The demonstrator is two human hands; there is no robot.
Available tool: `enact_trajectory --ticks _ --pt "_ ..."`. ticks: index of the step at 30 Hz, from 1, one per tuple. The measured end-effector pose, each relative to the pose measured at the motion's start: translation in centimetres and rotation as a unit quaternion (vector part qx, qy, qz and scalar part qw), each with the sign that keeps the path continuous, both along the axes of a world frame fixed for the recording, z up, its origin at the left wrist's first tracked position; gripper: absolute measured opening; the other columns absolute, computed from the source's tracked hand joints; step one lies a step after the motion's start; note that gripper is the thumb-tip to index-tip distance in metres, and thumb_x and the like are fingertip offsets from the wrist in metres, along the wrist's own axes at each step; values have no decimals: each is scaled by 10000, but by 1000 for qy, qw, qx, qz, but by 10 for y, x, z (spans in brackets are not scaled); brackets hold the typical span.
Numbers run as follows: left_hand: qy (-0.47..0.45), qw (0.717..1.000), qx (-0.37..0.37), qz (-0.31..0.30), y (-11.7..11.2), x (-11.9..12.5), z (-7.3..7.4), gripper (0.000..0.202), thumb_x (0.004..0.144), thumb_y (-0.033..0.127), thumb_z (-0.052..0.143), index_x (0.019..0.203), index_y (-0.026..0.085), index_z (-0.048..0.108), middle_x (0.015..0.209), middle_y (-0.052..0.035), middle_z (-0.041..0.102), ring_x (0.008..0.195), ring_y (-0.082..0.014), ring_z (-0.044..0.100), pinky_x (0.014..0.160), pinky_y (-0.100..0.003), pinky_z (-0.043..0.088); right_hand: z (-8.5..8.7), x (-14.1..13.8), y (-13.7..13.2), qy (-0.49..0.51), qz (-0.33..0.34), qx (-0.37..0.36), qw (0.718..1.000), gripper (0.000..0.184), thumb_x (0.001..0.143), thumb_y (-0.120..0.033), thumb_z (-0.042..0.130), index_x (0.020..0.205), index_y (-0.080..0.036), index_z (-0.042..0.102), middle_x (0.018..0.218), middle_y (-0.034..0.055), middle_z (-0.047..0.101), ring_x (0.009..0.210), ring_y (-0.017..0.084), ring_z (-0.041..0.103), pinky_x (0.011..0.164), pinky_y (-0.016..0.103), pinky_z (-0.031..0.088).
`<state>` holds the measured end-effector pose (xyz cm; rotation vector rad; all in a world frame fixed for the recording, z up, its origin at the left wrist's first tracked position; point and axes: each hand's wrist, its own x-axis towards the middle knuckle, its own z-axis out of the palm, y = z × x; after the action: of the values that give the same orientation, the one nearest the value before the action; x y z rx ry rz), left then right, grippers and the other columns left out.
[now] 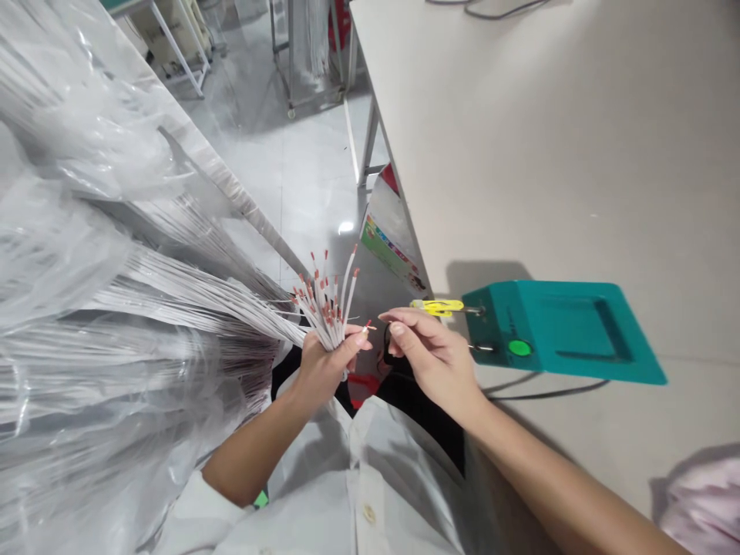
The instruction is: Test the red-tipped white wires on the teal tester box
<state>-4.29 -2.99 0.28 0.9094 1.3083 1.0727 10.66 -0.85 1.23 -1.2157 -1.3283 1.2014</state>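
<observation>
My left hand (324, 364) is closed around a bundle of thin white wires (327, 304) with reddish stripped tips that fan upward. The wires trail left into long bunches wrapped in clear plastic (86, 254). My right hand (425, 347) sits just right of the bundle, thumb and forefinger pinched on the tip of a single white wire (366, 328). A teal machine (555, 327) with a green button (519, 348) stands on the table directly right of that hand. A yellow clip (438, 307) sticks out from its left face.
A pale table (549, 139) fills the right side, with black cables at its far edge and by the machine. A colourful printed card (388, 245) hangs at the table's side. Metal frames (306, 54) stand on the glossy floor behind. Pink cloth (705, 501) lies bottom right.
</observation>
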Motion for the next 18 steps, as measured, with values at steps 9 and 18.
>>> enact_trajectory --ticks 9,18 --pt "78 997 -5 -18 -5 1 8 219 781 358 597 720 162 673 487 41 524 448 -70 440 485 -204 365 -4 -17 3 65 14 -134 989 270 711 -426 659 694 -159 618 581 -5 566 466 81 455 435 217 390" --pt "3 997 -10 75 -11 10 -4 190 739 333 651 736 145 678 541 24 574 451 -60 447 451 -191 365 0 -17 -1 81 28 -196 977 354 681 -494 658 693 -146 591 474 -46 480 435 70 384 437 213 325"
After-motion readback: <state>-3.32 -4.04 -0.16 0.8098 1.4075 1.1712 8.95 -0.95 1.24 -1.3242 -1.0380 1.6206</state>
